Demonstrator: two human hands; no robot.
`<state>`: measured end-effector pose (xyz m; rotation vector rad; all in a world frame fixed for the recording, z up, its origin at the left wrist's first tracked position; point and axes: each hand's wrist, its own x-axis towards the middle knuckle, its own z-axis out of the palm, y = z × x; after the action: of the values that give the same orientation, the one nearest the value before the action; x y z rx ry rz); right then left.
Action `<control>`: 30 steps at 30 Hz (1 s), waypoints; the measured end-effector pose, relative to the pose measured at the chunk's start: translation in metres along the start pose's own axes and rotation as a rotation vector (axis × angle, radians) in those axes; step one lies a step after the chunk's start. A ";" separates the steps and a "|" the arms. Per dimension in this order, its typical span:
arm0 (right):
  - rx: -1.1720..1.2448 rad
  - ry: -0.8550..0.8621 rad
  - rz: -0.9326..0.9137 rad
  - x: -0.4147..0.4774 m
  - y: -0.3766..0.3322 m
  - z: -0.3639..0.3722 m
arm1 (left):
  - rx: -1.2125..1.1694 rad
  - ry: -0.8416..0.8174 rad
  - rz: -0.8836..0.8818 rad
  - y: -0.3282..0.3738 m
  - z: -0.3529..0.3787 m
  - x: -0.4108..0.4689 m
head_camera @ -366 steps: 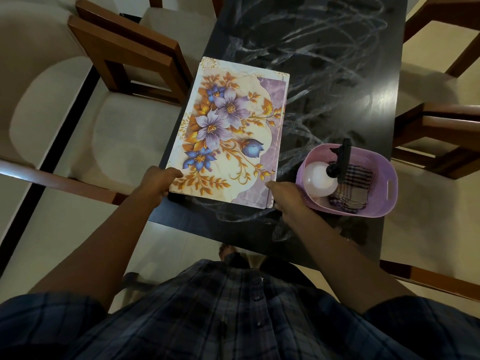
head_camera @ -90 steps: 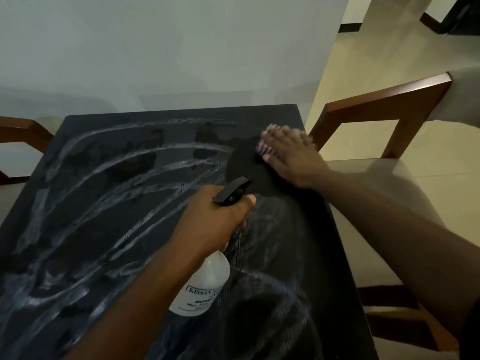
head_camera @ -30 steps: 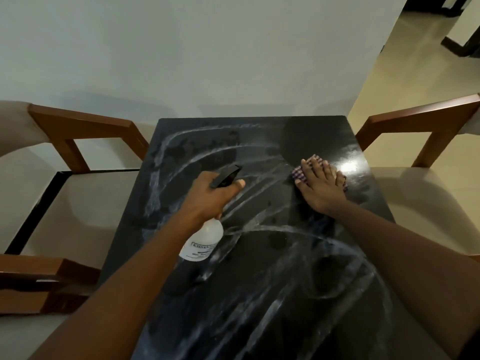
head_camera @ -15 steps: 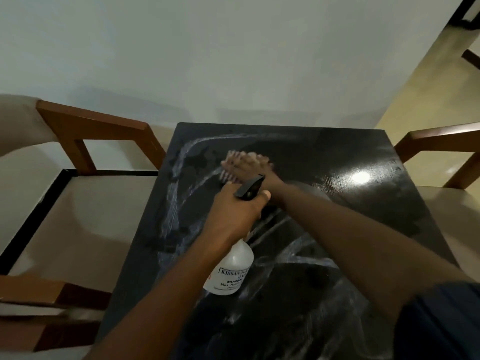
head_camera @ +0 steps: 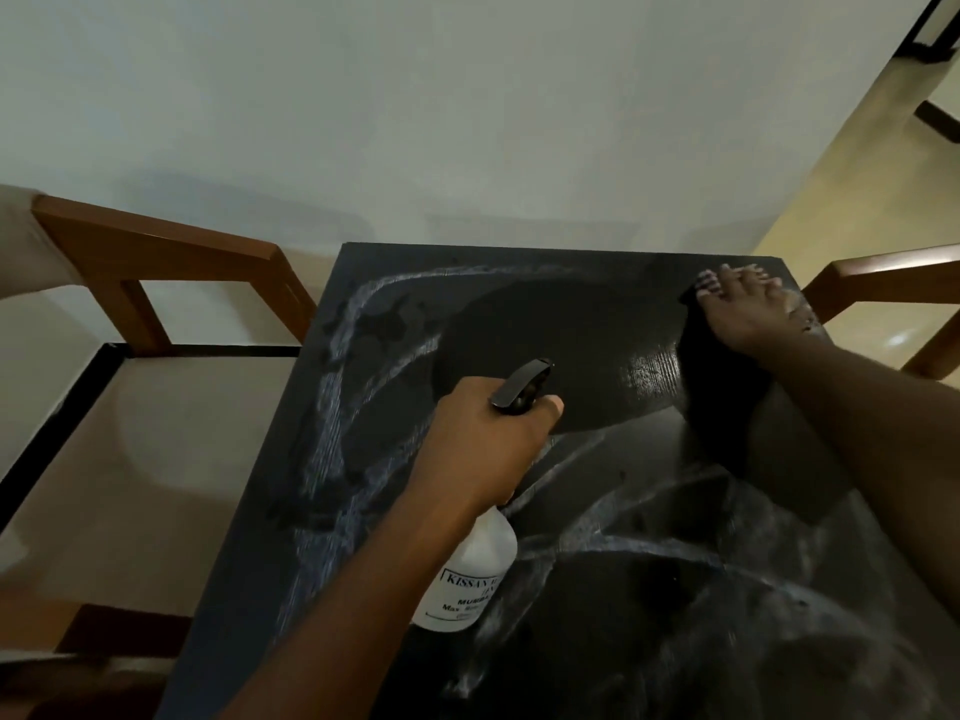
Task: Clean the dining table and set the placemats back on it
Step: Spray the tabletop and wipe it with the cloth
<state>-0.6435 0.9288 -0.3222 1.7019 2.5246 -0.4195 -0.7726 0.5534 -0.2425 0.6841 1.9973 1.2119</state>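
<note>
The dining table (head_camera: 571, 324) is showing as a black rectangular top with a fine wood grain, glinting where light is catching it near the middle. White, chalky smears are curling along its left edge and across the near half, while a broad rounded patch toward the far edge is lying dark and free of streaks. The left hand (head_camera: 488, 444) is hanging over the middle of the table, its fingers wrapping tightly round the neck of a spray bottle (head_camera: 472, 574), a rounded, milky-white plastic body with a printed label, tilting down toward the near left. Its black trigger head (head_camera: 522, 384) is jutting up past the knuckles. The right hand (head_camera: 748, 314) is lying flat at the far right corner, fingers straight and slightly spread, pressing down on a cloth (head_camera: 701, 283) of which only a blurred pale fringe is peeking out beyond the fingertips. The right forearm is crossing over the table's right edge. A wooden chair (head_camera: 156, 252) with a smooth beige cushion (head_camera: 156, 433) is standing close against the left edge, and a second chair frame (head_camera: 883, 275) is flanking the right edge. A plain pale wall (head_camera: 467, 122) is closing off the far edge, and glossy cream floor (head_camera: 857, 174) is opening beyond the far right corner.
</note>
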 end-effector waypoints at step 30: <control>-0.158 -0.037 -0.017 0.010 -0.010 -0.006 | -0.043 0.018 0.007 -0.007 -0.003 0.008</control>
<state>-0.6561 0.9357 -0.3166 1.6023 2.4750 -0.2429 -0.7805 0.5544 -0.2497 0.6614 1.9790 1.2652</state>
